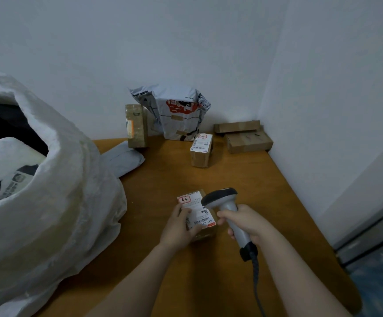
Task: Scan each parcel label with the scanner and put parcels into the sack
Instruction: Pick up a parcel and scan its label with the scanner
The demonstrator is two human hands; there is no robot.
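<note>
A small cardboard parcel (197, 208) with a white and red label lies on the wooden table (243, 179) near its front. My left hand (180, 226) grips its left side, thumb on the label. My right hand (243, 221) grips the handle of a grey scanner (222, 199), whose dark head sits over the parcel's right edge, above the label. A big white sack (55, 197) stands open at the left, with parcels inside it.
Against the back wall stand a taped box (136, 126), a grey mailer bag (179, 113), a labelled box (201, 149) and two flat boxes (246, 136). A grey mailer (124, 160) lies beside the sack. A wall borders the table's right edge.
</note>
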